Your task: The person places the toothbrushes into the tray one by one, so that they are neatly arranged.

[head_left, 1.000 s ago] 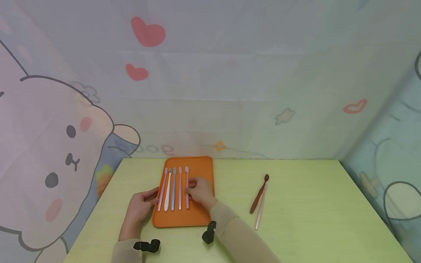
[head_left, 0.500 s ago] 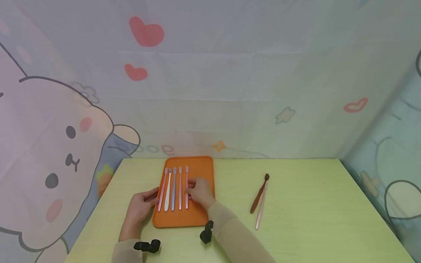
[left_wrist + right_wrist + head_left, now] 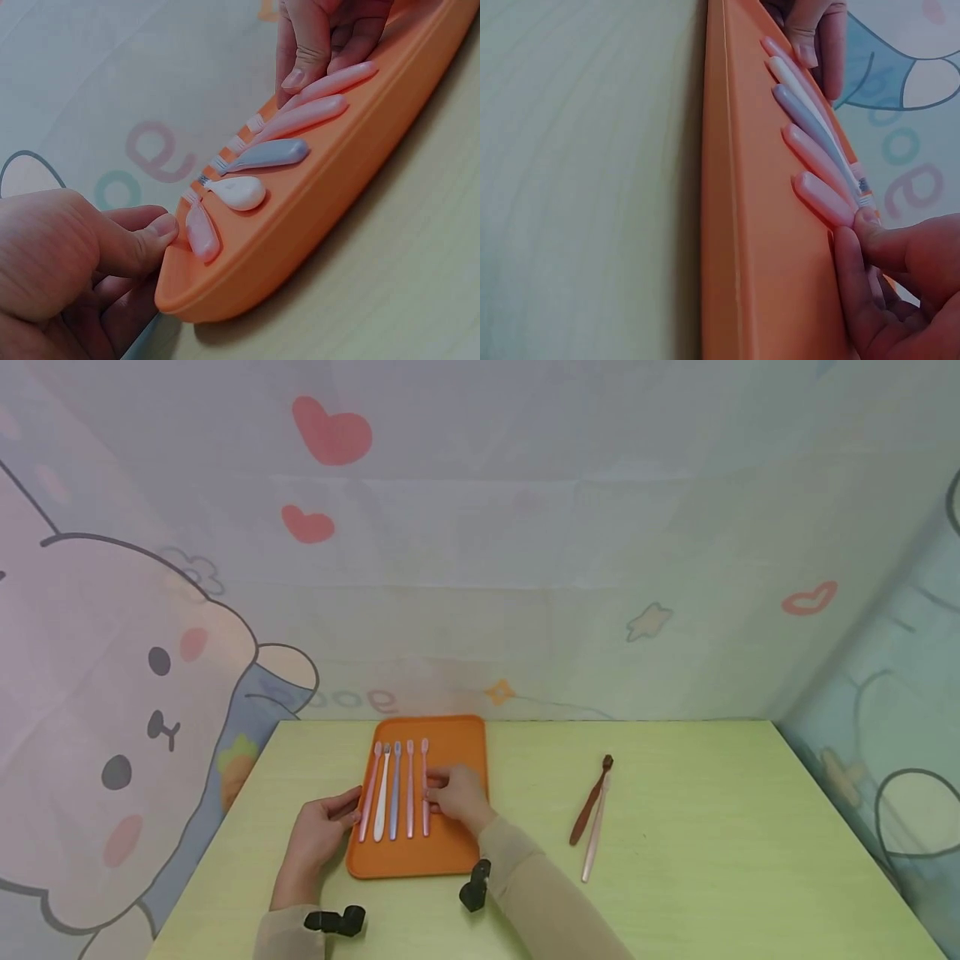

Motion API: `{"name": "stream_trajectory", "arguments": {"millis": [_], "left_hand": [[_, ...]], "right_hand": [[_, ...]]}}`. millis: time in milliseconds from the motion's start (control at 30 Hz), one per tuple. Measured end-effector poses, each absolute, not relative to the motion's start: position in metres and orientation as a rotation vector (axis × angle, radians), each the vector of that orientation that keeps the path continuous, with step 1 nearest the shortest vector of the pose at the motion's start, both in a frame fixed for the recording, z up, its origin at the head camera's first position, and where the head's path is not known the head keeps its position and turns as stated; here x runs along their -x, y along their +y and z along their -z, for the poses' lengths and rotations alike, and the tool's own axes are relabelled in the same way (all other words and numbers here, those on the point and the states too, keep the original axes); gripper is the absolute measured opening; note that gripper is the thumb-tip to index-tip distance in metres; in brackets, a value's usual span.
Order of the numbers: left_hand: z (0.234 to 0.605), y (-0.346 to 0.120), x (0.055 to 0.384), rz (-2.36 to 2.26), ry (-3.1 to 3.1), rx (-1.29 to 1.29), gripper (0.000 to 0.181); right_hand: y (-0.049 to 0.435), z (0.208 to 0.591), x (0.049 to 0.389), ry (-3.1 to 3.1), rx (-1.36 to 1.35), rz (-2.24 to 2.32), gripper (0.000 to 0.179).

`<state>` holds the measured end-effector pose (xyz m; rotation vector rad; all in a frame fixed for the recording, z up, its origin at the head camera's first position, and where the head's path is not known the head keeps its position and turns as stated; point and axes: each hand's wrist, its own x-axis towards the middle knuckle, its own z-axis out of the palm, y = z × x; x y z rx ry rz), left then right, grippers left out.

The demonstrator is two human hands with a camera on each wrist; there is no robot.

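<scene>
Brown and pale toothbrushes point(image 3: 583, 817) lie outside the orange tray point(image 3: 453, 853); left grip point(image 3: 318, 832) pinches its rim, right grip point(image 3: 460, 796) a pink toothbrush point(image 3: 426, 820).

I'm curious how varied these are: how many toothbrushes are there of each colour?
Long pink plastic toothbrushes: 3
Long white plastic toothbrush: 1
Long blue plastic toothbrush: 1
Long brown plastic toothbrush: 1
Long pale-pink plastic toothbrush: 1
Total: 7

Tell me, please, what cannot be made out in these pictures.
- Right wrist: head of the rightmost pink toothbrush in the row; the right hand hides it.
- Right wrist: rest of the left hand; top edge cuts it.
- Head: separate bristles of the brown toothbrush; too small.
</scene>
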<state>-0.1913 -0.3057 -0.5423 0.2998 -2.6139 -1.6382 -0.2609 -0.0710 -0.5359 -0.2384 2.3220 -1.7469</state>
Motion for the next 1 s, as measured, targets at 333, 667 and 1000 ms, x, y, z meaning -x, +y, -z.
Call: {"name": "stream_trajectory", "arguments": {"millis": [333, 667, 1000], "left_hand": [[0.5399, -0.3052, 0.1909, 1.634, -2.62, -0.302, 0.045], [0.5411, -0.3059, 0.1917, 1.636, -2.623, -0.302, 0.045], [0.5418, -0.3061, 0.1916, 1.643, -2.626, -0.317, 0.045]], "right_hand": [[-0.0678, 0.5362, 0.2626, 2.264, 0.189, 1.772, 0.038], [-0.0685, 0.5378, 0.263, 2.263, 0.157, 1.769, 0.036], [-0.0679, 0.5356, 0.2602, 2.261, 0.171, 1.773, 0.036]]}}
